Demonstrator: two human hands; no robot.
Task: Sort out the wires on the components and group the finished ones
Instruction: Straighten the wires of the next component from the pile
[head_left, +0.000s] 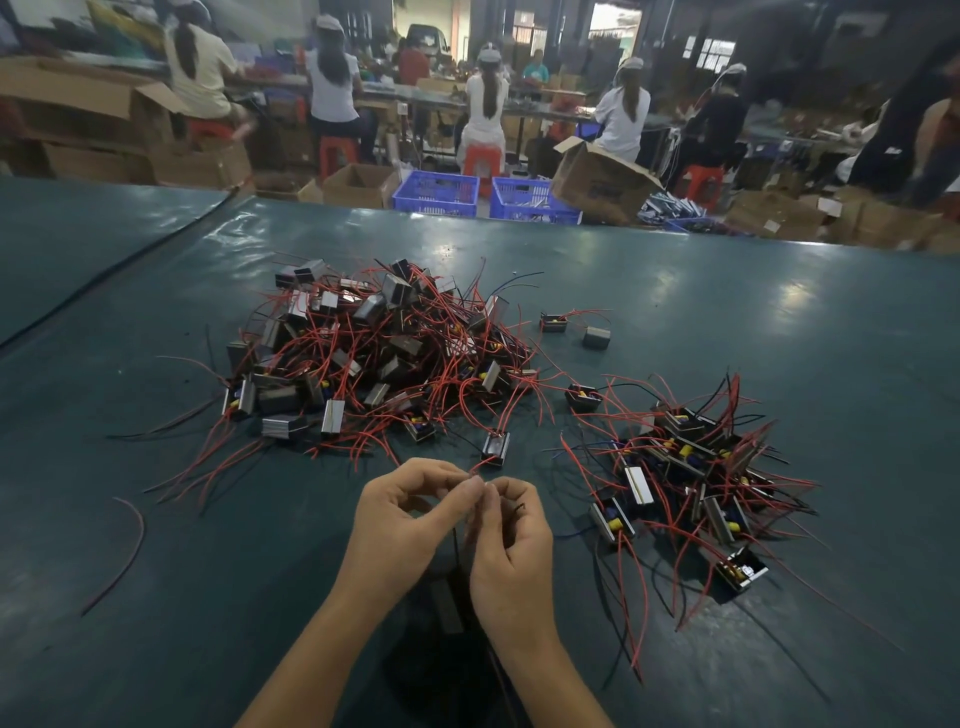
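1. The left hand (410, 514) and right hand (511, 545) meet near the middle of the desk (779, 322), fingers curled. The thumb and forefinger tips of both hands pinch a thin wire (456, 545) where they touch.
2. The wire hangs down between the palms to a dark component (451, 605), which is blurred and partly hidden by the right wrist. Whether it rests on the desk or dangles cannot be told.
3. A short red strand rises from the fingertips toward a single component (496, 447) just beyond them. Which of the two components it belongs to is unclear.
4. The large pile (374, 353) of metal-cased components lies beyond the hands, toward the left. Its red and black leads are so tangled that the units cannot be counted.
5. The smaller pile (691, 483) lies to the right of the hands, with yellow and blue parts showing inside some of the casings.
6. Two stray components (553, 322) sit apart at the far right edge of the large pile.
7. A loose red wire (124, 551) curves alone on the near left of the desk.
8. Past the far edge of the desk stand blue crates (436, 192) and cardboard boxes. Seated people (485, 109) with their backs turned are blurred.
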